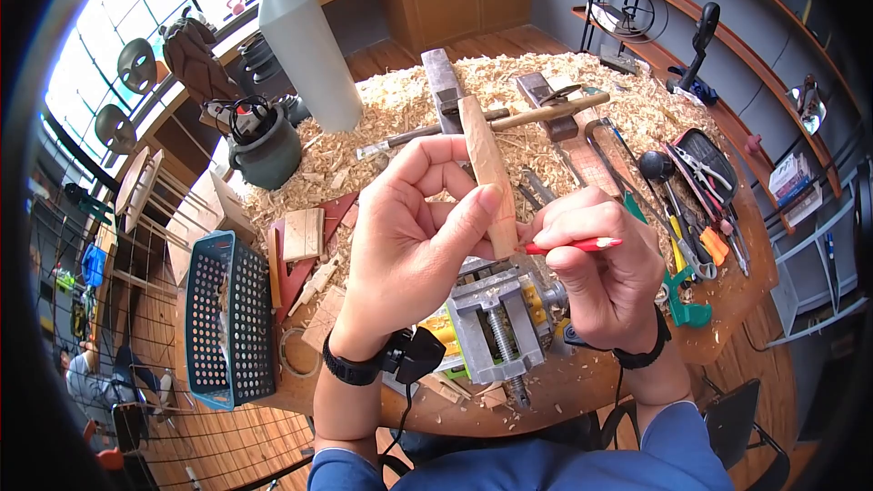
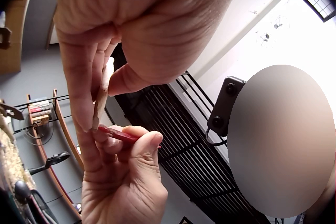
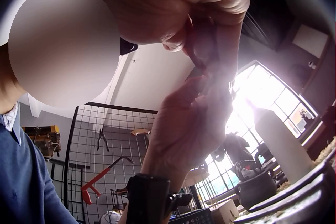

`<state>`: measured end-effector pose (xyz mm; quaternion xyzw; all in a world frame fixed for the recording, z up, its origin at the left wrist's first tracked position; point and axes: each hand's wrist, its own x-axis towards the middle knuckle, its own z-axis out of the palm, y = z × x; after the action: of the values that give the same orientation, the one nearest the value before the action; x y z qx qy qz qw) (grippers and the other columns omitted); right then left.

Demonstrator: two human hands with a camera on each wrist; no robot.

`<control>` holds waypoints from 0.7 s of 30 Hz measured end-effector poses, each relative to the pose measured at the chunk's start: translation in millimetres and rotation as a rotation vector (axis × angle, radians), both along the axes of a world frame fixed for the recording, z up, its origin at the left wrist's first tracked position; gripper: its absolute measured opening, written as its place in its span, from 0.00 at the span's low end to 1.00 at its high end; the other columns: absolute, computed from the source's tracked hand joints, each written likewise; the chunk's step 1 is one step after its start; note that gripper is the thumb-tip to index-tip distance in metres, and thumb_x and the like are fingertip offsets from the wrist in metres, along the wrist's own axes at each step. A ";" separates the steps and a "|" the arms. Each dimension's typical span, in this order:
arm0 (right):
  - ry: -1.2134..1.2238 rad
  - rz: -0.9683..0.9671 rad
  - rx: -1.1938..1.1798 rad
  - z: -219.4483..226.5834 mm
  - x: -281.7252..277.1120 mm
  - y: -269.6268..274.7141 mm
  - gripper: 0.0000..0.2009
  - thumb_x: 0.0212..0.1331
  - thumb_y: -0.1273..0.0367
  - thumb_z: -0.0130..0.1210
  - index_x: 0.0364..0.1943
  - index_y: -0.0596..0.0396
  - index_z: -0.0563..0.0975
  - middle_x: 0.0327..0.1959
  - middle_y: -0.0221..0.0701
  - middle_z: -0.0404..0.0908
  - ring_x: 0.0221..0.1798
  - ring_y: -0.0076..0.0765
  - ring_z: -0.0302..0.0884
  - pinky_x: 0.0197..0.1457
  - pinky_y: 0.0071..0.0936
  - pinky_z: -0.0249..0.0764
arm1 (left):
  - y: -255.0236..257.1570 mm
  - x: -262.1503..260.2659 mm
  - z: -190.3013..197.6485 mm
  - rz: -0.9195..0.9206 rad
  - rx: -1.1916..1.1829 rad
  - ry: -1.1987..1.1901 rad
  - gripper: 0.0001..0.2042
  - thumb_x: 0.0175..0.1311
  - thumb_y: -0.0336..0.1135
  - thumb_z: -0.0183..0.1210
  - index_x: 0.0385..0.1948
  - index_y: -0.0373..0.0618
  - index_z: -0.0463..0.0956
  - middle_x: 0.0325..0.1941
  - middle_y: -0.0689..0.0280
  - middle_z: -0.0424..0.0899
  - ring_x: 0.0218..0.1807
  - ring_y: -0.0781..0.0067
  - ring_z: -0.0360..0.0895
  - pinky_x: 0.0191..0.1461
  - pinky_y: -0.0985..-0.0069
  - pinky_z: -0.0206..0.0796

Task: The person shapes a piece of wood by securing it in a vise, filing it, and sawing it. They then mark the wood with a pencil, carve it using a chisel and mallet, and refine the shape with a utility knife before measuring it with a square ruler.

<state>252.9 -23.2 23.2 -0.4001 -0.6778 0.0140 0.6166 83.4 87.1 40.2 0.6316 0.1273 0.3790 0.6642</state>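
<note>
A carved wooden piece (image 1: 488,173), long and tapered at the top, stands nearly upright in the left hand (image 1: 409,227), pinched between thumb and fingers. The right hand (image 1: 605,273) grips a red pencil (image 1: 582,245), its tip at the lower end of the wood. In the left wrist view the pencil (image 2: 119,135) meets the end of the wood (image 2: 102,95), with the left hand (image 2: 131,29) above and the right hand (image 2: 128,176) below. Glare and shadow hide the wood in the right wrist view, where the right hand (image 3: 184,3) is above the left hand (image 3: 191,116).
Below the hands is a metal vise (image 1: 496,323). Wood shavings (image 1: 391,91) cover much of the table, with a mallet (image 1: 443,82) and a plane (image 1: 548,105) on them. A teal basket (image 1: 227,318) and a dark pot (image 1: 265,153) stand left; pliers (image 1: 705,168) and other tools lie right.
</note>
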 end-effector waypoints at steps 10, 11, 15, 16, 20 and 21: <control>0.118 0.006 0.019 -6.1 -0.7 2.3 0.07 0.73 0.70 0.64 0.42 0.61 0.82 0.35 0.39 0.87 0.33 0.34 0.84 0.37 0.29 0.79 | -2.2 2.3 0.2 0.021 -0.036 -0.023 0.17 0.78 0.25 0.61 0.62 0.30 0.68 0.43 0.65 0.85 0.41 0.82 0.88 0.41 0.83 0.83; 0.117 0.007 0.019 -5.2 -0.9 1.7 0.07 0.73 0.70 0.64 0.42 0.61 0.82 0.35 0.39 0.87 0.33 0.34 0.84 0.37 0.29 0.79 | -3.0 2.1 0.9 0.022 -0.036 -0.024 0.17 0.78 0.25 0.61 0.62 0.30 0.68 0.43 0.65 0.85 0.41 0.82 0.88 0.41 0.83 0.83; 0.046 -0.055 0.010 -3.6 -2.7 0.7 0.07 0.72 0.70 0.65 0.42 0.61 0.83 0.36 0.39 0.88 0.34 0.34 0.85 0.38 0.28 0.79 | -4.1 2.3 0.0 0.043 -0.035 -0.014 0.18 0.77 0.27 0.62 0.62 0.32 0.68 0.40 0.68 0.83 0.37 0.85 0.86 0.38 0.86 0.79; 0.053 -0.058 0.013 -3.9 -3.1 0.9 0.07 0.72 0.70 0.66 0.42 0.61 0.83 0.36 0.39 0.88 0.35 0.35 0.86 0.39 0.28 0.80 | -4.1 2.8 -0.6 0.048 -0.037 -0.014 0.18 0.77 0.27 0.63 0.62 0.32 0.68 0.39 0.69 0.83 0.36 0.86 0.86 0.37 0.87 0.78; 0.050 -0.066 -0.004 -1.6 -3.8 -0.1 0.07 0.71 0.70 0.66 0.42 0.61 0.83 0.37 0.40 0.88 0.35 0.36 0.87 0.39 0.29 0.80 | -5.1 3.2 0.1 0.064 -0.030 0.012 0.19 0.77 0.27 0.63 0.62 0.32 0.68 0.38 0.70 0.82 0.35 0.87 0.85 0.37 0.88 0.77; 0.040 -0.070 0.002 -1.7 -3.5 0.3 0.07 0.71 0.70 0.66 0.42 0.61 0.83 0.37 0.40 0.88 0.35 0.36 0.87 0.39 0.29 0.80 | -5.0 3.3 -0.1 0.065 -0.025 0.016 0.19 0.77 0.27 0.63 0.62 0.32 0.68 0.37 0.70 0.82 0.34 0.87 0.85 0.37 0.88 0.77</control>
<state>249.4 -23.0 21.6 -0.4229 -0.6508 -0.0002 0.6306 86.7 82.2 40.0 0.6218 0.1577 0.3937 0.6584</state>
